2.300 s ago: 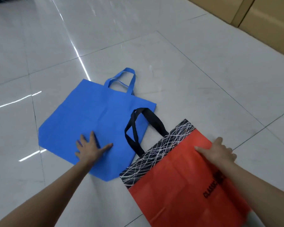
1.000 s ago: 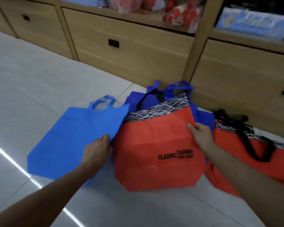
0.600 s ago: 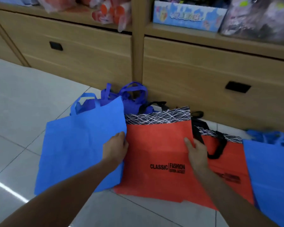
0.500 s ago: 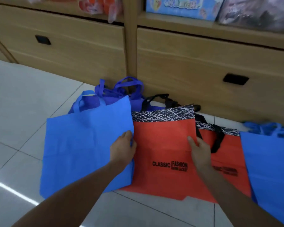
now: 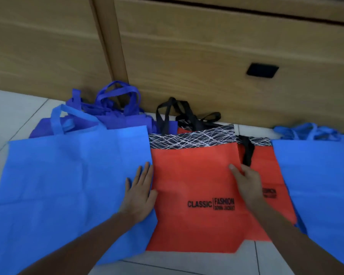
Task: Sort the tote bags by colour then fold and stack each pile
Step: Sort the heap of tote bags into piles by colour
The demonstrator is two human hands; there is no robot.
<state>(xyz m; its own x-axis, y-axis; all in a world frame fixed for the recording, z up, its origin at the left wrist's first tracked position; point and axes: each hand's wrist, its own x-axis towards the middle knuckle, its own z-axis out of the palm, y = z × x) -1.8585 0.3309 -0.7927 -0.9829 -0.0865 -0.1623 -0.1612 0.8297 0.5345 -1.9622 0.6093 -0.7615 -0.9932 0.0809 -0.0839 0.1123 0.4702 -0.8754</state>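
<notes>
Judging from how things lie, the sorting is well under way and the folding has not begun. On the floor (image 5: 18, 108), along the foot of the wooden drawers (image 5: 207, 56), the bags lie in colour groups. A heap of dark blue bags (image 5: 115, 118) sits at the far left, and a red tote bag (image 5: 195, 175) lies flat on a second red bag (image 5: 266, 171) in the middle. A light blue pile (image 5: 316, 175) is at the right. One light blue tote bag (image 5: 68, 185) lies spread at the near left, partly over the dark blue heap and well apart from the pile of its own colour, so it probably has yet to go there. Every bag in view is unfolded, and no neat stack shows.

The left hand (image 5: 139, 193) lies flat on the light blue tote bag near its right edge, fingers straight, holding nothing. The right hand (image 5: 246, 181) pinches the right edge of the top red tote bag, thumb on the cloth; the fingers seem to curl at the edge.

Half a second ago the left hand was curled round the light blue bag's edge; now it is flattened out on it. The right hand keeps its place on the red edge. The view has dropped closer, so the shelf above the drawers is out of sight. A little over two seconds ago both bags lay on open floor, away from the drawers.
</notes>
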